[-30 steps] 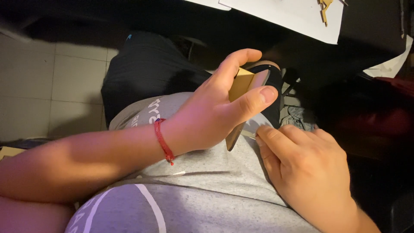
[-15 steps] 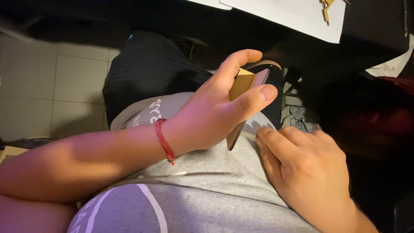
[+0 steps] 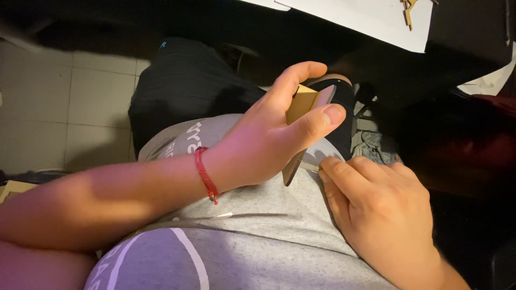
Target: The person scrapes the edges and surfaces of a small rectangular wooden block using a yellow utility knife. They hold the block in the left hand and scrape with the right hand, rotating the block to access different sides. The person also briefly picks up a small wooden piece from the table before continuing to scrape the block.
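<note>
Holding steady since a moment ago, my left hand [image 3: 269, 142] grips the thin wooden piece [image 3: 302, 126] while my right hand [image 3: 381, 209], fingers curled, pinches its lower edge.

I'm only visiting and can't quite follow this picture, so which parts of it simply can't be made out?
- Head view: the flat tan piece; the left hand covers most of it.
- Right hand: its fingertips sit by a pale strip, too small to identify.
- Small wooden bits on the white sheet: cut by the top edge.
- Under the table: too dark.
</note>
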